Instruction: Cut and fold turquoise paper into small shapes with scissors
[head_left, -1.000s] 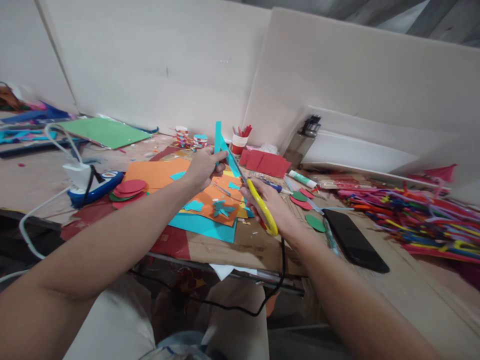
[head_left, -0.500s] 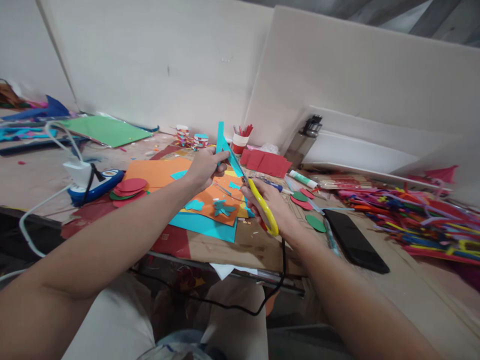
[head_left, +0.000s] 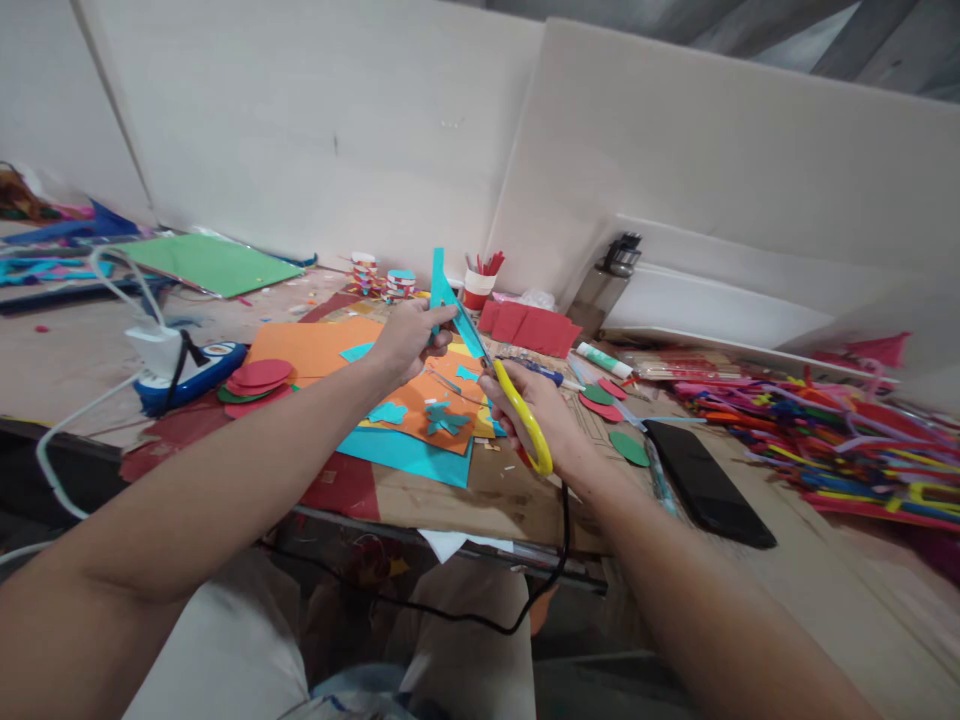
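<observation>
My left hand (head_left: 411, 338) pinches a piece of blue paper (head_left: 439, 275) above the table, with one strip of it standing up and another slanting down to the right. My right hand (head_left: 536, 405) is closed round the yellow handles of a pair of scissors (head_left: 523, 402). Their blades lie along the slanting strip; I cannot tell how far they are apart. Below my hands are orange sheets (head_left: 315, 345) and a larger blue sheet (head_left: 409, 455). Blue flower-like cut-outs (head_left: 446, 418) lie on the orange paper.
To the left stand a blue power strip (head_left: 191, 375) with a white charger and a stack of red paper circles (head_left: 259, 375). On the right lie a black phone (head_left: 709, 480), a glue stick (head_left: 604, 359) and many pipe cleaners (head_left: 817, 430). Red paper pieces (head_left: 529, 327) and a bottle (head_left: 606, 285) are behind.
The view has shifted very slightly. Both hands keep their hold on the blue paper and the scissors, in nearly the same place.
</observation>
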